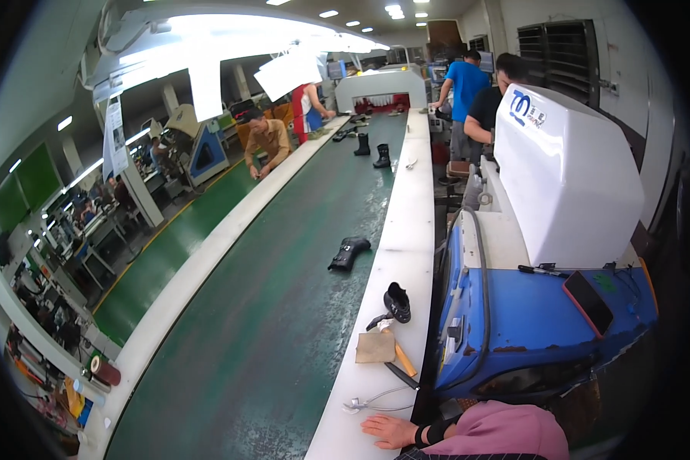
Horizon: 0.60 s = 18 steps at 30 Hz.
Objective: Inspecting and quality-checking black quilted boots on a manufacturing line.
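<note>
My right hand (pixel 389 432) rests on the white ledge (pixel 343 441) beside the conveyor, fingers stretched out and apart, holding nothing. A black band circles its wrist, below a pink sleeve. Just beyond the fingers lies a small silver piece (pixel 354 405) on a thin cable; its kind is unclear. Farther up the ledge are a beige square pad (pixel 376 347), a yellow-handled tool (pixel 404 359), and a dark stick-like handle (pixel 401 376). A small black boot (pixel 396 303) stands open-topped past them. My left hand is outside the picture.
The green conveyor belt (pixel 245 307) carries a black boot on its side (pixel 349 254) and upright boots (pixel 362 145) farther off. A blue machine (pixel 506 314) with a white hood and a phone (pixel 588 303) stands right. Several people work along the line.
</note>
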Motion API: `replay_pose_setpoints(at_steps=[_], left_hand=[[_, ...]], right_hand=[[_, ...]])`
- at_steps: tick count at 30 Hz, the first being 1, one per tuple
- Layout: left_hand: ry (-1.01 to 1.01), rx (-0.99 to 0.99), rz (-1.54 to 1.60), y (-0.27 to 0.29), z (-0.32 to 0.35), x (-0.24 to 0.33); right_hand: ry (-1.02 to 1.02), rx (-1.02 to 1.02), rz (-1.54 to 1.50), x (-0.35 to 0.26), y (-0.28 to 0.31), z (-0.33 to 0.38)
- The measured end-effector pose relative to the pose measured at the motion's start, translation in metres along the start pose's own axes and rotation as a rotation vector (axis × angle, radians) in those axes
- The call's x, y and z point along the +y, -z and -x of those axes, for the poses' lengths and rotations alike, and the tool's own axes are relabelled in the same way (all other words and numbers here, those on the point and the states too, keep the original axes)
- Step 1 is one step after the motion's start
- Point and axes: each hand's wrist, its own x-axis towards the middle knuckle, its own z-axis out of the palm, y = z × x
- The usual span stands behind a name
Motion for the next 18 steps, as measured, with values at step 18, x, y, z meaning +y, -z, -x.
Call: replay_pose_setpoints(at_steps=[18], left_hand=[[-0.047,-0.056,0.169,-0.024,0.027,-0.022]], right_hand=[[0.007,0.203,-0.071,0.000,-0.008,0.005]])
